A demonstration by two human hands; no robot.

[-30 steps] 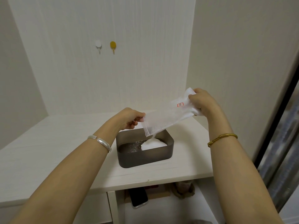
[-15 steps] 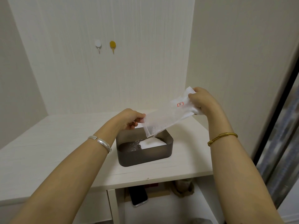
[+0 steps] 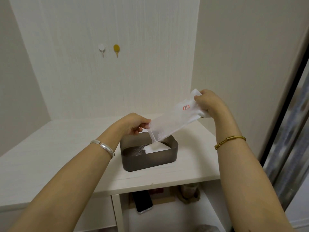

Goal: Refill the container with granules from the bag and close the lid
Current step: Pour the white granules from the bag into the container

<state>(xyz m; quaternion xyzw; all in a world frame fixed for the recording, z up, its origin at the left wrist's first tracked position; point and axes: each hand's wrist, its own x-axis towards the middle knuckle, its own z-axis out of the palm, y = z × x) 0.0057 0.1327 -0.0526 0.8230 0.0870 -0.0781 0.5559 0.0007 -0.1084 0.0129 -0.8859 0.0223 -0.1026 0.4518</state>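
Observation:
A dark brown rectangular container [image 3: 150, 160] stands open on the white table [image 3: 55, 151]. Inside it lie a heap of white granules [image 3: 156, 146] on the right and scattered grains on the left. A clear plastic bag [image 3: 175, 121] with a small red label is tilted over the container, its open mouth pointing down at the heap. My left hand [image 3: 133, 123] pinches the bag's lower corner by the mouth. My right hand [image 3: 209, 102] grips the raised upper end. A few granules sit near the bag's mouth. No lid is in view.
Two wall hooks, one white [image 3: 101, 48] and one yellow [image 3: 116, 49], hang on the back wall. Below the table a shelf holds a dark phone [image 3: 143, 203] and a beige object [image 3: 189, 193]. A dark door frame [image 3: 282, 118] runs along the right.
The stream of granules seen a second ago has thinned to a few grains at the bag's mouth. Both hands and the bag have stayed almost in place.

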